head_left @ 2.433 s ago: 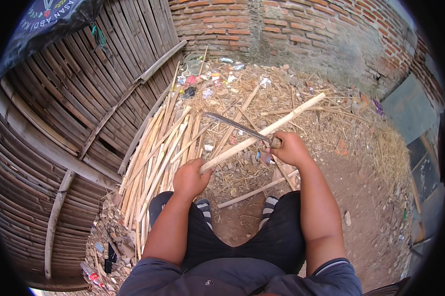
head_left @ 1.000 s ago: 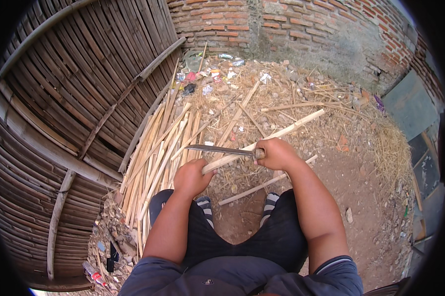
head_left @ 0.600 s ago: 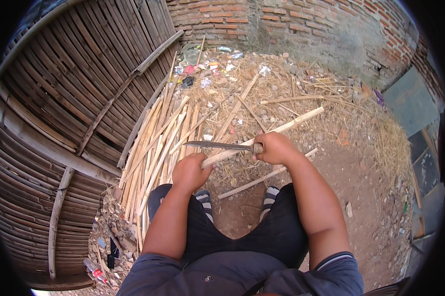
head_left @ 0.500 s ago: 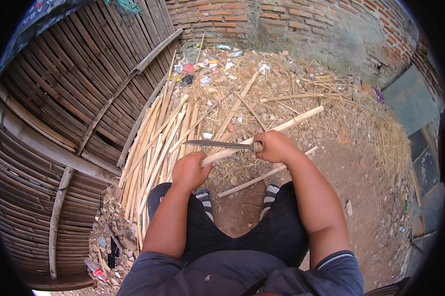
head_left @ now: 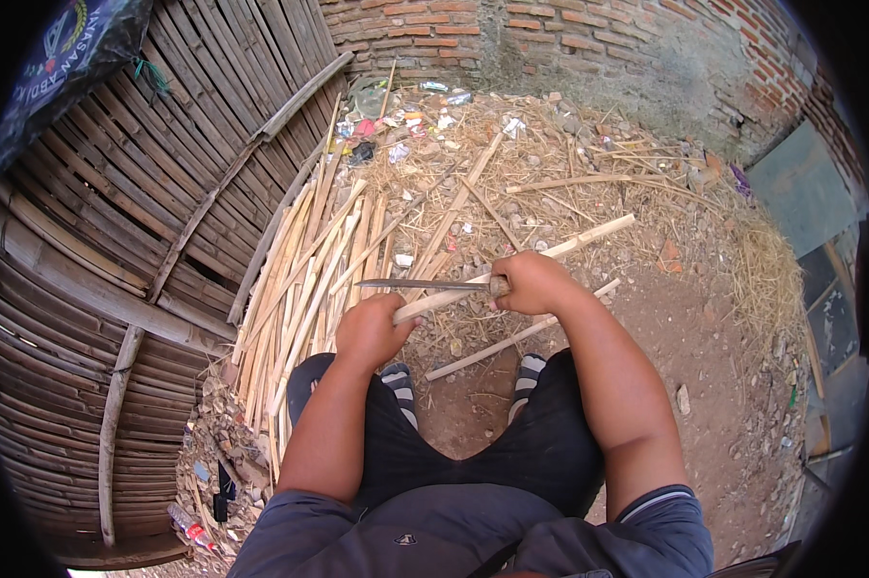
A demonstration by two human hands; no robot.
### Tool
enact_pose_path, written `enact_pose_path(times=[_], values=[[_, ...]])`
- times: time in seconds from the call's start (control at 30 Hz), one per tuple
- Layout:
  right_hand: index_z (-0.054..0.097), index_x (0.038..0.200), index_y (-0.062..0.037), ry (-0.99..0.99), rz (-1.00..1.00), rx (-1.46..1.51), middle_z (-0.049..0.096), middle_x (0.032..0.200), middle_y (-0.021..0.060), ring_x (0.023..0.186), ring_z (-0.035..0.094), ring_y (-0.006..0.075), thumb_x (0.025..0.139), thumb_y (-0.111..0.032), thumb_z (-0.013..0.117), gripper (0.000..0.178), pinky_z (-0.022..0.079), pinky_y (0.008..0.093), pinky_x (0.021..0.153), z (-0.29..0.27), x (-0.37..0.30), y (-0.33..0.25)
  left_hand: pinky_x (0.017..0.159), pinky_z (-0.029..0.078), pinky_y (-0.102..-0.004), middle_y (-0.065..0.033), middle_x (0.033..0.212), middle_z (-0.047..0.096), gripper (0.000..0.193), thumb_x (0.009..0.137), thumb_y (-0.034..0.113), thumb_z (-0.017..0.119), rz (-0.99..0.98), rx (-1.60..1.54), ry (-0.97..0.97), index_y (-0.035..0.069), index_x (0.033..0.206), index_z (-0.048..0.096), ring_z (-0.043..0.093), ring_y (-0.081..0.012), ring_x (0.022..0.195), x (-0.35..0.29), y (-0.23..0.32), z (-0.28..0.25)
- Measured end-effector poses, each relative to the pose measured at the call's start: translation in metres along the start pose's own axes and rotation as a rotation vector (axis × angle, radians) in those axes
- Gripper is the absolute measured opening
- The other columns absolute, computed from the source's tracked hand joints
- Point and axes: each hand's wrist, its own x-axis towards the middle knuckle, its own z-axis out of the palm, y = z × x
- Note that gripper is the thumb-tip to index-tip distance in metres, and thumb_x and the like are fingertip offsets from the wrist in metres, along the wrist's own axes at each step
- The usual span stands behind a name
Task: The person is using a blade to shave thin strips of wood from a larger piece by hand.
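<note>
Left hand (head_left: 372,330) clamped on the near end of a bamboo stick (head_left: 588,236); right hand (head_left: 531,281) gripping a knife (head_left: 420,285), blade laid across the stick above bare ground (head_left: 704,328), beside the stacked bamboo strips (head_left: 299,279).

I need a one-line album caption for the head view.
Left hand grips a bamboo strip; right hand holds a knife across it.

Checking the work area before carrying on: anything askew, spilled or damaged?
Mostly ordinary. Coloured plastic litter lies scattered against the red brick wall, beyond the pale split bamboo strips. The bamboo stick and long knife look intact.
</note>
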Motion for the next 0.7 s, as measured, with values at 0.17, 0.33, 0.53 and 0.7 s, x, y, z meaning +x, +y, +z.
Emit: enact_pose_path(times=[0.17, 0.33, 0.53, 0.7], values=[[0.076, 0.116, -0.0106, 0.077, 0.028, 0.045, 0.078, 0.106, 0.0165, 0.105, 0.074, 0.0385, 0.082, -0.038, 0.089, 0.045, 0.059, 0.0499, 0.09, -0.01, -0.013, 0.008, 0.079, 0.057, -0.0509, -0.0179, 0.093, 0.076, 0.035, 0.088, 0.041, 0.085, -0.016, -0.065, 0.026, 0.008, 0.099, 0.079, 0.073, -0.04, 0.089, -0.001, 0.002, -0.002], [0.077, 0.113, -0.0114, 0.186, 0.058, -0.035, 0.078, 0.102, 0.0171, 0.101, 0.074, 0.0394, 0.082, -0.036, 0.089, 0.042, 0.06, 0.0505, 0.089, -0.016, -0.02, 0.005, 0.077, 0.057, -0.0506, -0.0176, 0.091, 0.075, 0.036, 0.09, 0.042, 0.084, -0.041, -0.065, 0.084, 0.008, 0.099, 0.078, 0.073, -0.0397, 0.087, 0.001, 0.002, -0.002], [0.076, 0.11, -0.0093, 0.267, -0.028, 0.041, 0.077, 0.095, 0.0171, 0.098, 0.075, 0.0399, 0.083, -0.036, 0.088, 0.039, 0.059, 0.0515, 0.084, -0.017, -0.021, 0.007, 0.076, 0.056, -0.0504, -0.0165, 0.089, 0.075, 0.037, 0.091, 0.043, 0.082, -0.045, -0.056, 0.152, 0.007, 0.097, 0.077, 0.072, -0.0395, 0.085, -0.001, 0.005, -0.006], [0.076, 0.109, -0.0083, 0.344, 0.211, 0.119, 0.077, 0.094, 0.0168, 0.096, 0.074, 0.0406, 0.082, -0.035, 0.089, 0.04, 0.058, 0.0518, 0.083, -0.028, -0.023, 0.021, 0.075, 0.056, -0.0519, -0.017, 0.092, 0.074, 0.036, 0.093, 0.04, 0.081, -0.037, -0.077, 0.175, 0.005, 0.095, 0.074, 0.072, -0.0413, 0.087, 0.0, 0.006, -0.007]])
